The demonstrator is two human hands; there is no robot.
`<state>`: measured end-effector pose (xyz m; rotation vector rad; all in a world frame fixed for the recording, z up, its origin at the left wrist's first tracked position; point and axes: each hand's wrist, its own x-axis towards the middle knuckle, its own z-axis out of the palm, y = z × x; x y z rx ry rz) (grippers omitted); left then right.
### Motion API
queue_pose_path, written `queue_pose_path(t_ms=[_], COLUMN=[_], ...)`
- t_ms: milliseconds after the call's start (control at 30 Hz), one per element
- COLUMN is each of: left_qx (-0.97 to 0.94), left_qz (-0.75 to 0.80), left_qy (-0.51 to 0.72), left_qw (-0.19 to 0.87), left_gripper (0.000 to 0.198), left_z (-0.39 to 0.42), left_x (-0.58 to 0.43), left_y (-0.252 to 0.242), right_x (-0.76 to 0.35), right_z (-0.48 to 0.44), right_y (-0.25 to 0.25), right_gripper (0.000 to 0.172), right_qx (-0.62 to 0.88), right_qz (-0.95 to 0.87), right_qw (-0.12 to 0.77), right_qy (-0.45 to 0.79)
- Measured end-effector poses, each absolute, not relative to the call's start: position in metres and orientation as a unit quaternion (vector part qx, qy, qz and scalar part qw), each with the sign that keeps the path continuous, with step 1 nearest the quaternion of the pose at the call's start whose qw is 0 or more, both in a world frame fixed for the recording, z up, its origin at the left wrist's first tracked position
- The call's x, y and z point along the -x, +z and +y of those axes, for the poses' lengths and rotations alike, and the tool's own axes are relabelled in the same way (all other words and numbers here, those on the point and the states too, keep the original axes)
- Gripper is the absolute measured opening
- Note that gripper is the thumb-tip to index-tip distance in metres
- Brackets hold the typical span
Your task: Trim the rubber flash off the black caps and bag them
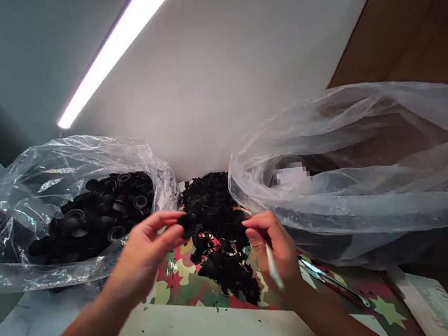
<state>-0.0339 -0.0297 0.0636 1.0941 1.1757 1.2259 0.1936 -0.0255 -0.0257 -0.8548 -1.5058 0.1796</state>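
Note:
My left hand (152,241) pinches a small round black rubber part (186,224) between thumb and fingertips. Facing it, my right hand (273,245) is closed around a slim white stick-like tool (273,263), which points down out of the palm; its other end is hidden. The right fingertips sit by a dark piece that blends into the pile behind, so I cannot make out whether they pinch it. Behind and below both hands lies a heap of black rubber scraps (228,276), with ribbed black parts (212,206) toward the back.
On the left, a clear plastic bag (87,144) holds many ribbed black rubber parts (104,206). Another large plastic bag (353,198) gapes open at right. Metal scissors or tweezers (333,279) lie on the patterned cloth (182,272). A white board (208,330) spans the front.

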Motion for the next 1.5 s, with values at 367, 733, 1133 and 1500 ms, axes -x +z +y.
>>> queue_pose_path(t_ms=[367,733,1133,1500], left_qx=[-0.351,-0.331,-0.404,-0.399], left_qz=[0.486,0.476,0.548,0.540], left_qy=[0.517,0.544,0.513,0.487], left_qw=[0.610,0.606,0.523,0.558], left_gripper=[0.044,0.048,0.036,0.035], left_z=[-0.043,-0.046,-0.050,-0.053], left_x=[-0.016,-0.019,-0.025,-0.015], left_y=[0.004,0.001,0.005,0.004], right_x=[-0.187,-0.189,-0.188,-0.180], right_z=[-0.035,-0.033,-0.035,-0.035], right_y=[-0.019,-0.021,-0.026,-0.029], right_gripper=[0.014,0.015,0.022,0.017], right_qx=[0.309,0.340,0.357,0.346], right_qz=[-0.769,-0.775,-0.817,-0.776], right_qw=[0.545,0.511,0.448,0.499], right_qy=[0.123,0.152,0.058,0.172])
